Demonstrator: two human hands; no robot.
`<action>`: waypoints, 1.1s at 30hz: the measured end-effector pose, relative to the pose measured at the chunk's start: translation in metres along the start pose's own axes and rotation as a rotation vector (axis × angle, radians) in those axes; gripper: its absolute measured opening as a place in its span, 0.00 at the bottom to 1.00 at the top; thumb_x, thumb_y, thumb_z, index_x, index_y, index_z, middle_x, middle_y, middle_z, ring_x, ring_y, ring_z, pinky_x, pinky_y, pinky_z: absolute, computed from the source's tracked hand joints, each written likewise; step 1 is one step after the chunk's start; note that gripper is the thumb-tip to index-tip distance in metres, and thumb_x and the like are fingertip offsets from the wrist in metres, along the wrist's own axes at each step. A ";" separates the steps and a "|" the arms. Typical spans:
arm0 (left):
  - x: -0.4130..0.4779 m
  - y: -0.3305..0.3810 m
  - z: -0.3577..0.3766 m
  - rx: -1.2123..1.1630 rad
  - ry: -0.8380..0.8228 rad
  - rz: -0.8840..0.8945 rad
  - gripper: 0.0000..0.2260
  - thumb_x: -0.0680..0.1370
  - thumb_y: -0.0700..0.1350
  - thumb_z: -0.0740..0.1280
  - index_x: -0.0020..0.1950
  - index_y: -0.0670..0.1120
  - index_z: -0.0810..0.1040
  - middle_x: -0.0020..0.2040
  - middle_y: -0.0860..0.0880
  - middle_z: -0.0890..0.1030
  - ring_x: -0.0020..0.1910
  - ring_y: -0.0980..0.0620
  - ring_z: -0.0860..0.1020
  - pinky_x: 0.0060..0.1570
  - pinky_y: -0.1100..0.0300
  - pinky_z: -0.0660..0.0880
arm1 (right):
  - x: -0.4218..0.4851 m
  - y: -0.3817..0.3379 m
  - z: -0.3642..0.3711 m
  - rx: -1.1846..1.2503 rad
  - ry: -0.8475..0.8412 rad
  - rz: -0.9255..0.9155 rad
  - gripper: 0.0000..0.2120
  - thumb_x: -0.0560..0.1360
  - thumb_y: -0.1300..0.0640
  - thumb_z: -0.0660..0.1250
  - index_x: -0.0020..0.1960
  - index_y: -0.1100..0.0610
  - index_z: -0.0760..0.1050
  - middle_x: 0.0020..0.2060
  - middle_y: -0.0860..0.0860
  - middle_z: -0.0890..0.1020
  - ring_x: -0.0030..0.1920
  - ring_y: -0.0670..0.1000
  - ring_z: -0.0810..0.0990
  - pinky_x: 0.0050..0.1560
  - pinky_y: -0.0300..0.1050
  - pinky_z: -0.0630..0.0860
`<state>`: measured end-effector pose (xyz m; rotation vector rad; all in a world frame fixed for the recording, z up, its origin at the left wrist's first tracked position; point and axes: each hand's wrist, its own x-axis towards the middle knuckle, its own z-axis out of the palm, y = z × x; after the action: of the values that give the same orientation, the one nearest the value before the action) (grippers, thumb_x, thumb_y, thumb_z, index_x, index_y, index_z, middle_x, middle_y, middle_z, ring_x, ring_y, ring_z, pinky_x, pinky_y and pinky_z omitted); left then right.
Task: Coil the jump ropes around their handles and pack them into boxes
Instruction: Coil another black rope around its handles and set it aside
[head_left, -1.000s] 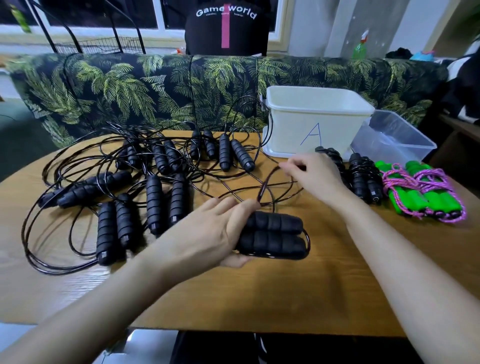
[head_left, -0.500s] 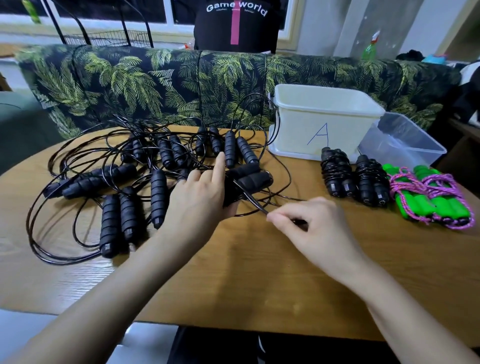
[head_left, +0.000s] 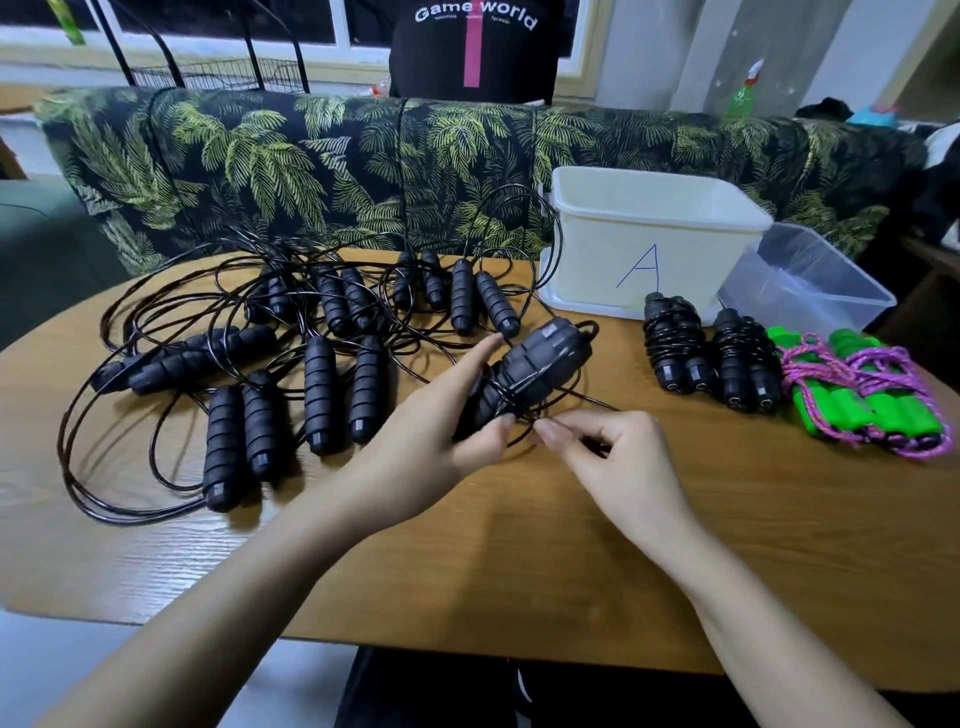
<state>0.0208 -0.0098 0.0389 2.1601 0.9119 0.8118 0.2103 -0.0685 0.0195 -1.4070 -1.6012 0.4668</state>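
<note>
My left hand (head_left: 441, 431) grips a pair of black ridged handles (head_left: 530, 374), lifted and tilted over the wooden table (head_left: 519, 545). A few turns of thin black cord cross them. My right hand (head_left: 613, 457) pinches that black cord (head_left: 566, 395) just right of the handles. Several uncoiled black jump ropes (head_left: 291, 364) lie tangled on the left of the table. Two coiled black ropes (head_left: 711, 353) and coiled green-handled ropes with pink cord (head_left: 872, 400) lie on the right. A white box marked A (head_left: 649, 244) stands behind them.
A clear plastic box (head_left: 810, 280) sits right of the white box. A leaf-patterned sofa back (head_left: 311, 166) runs behind the table, and a person in a black shirt (head_left: 472, 47) stands beyond it. A green spray bottle (head_left: 743, 93) is at the back right.
My left hand has lifted and turned the handle pair towards the right. My right hand carried the cord round from far to near, and turns of cord now cross the handles.
</note>
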 end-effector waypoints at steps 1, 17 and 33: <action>-0.001 0.002 0.000 -0.038 -0.018 -0.019 0.35 0.73 0.61 0.61 0.79 0.54 0.58 0.65 0.58 0.75 0.62 0.65 0.72 0.61 0.68 0.67 | 0.000 -0.002 -0.001 0.002 0.006 -0.012 0.10 0.76 0.54 0.71 0.41 0.39 0.82 0.39 0.36 0.85 0.45 0.38 0.83 0.49 0.36 0.77; 0.018 -0.011 -0.013 0.611 0.209 0.224 0.30 0.72 0.68 0.59 0.66 0.52 0.64 0.54 0.50 0.80 0.52 0.44 0.77 0.49 0.52 0.67 | -0.008 0.054 -0.019 -0.641 -0.033 -0.583 0.22 0.83 0.45 0.55 0.42 0.56 0.80 0.38 0.47 0.82 0.40 0.47 0.80 0.58 0.46 0.74; 0.023 -0.058 -0.025 0.695 0.256 0.347 0.32 0.73 0.70 0.59 0.66 0.47 0.66 0.54 0.46 0.80 0.51 0.48 0.71 0.49 0.54 0.65 | 0.018 0.097 -0.071 -0.656 -0.153 -0.488 0.20 0.81 0.43 0.58 0.39 0.53 0.76 0.34 0.40 0.73 0.38 0.43 0.73 0.35 0.45 0.74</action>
<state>-0.0062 0.0473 0.0164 2.9256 1.0733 1.0695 0.3253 -0.0454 -0.0134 -1.3763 -2.2639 -0.2756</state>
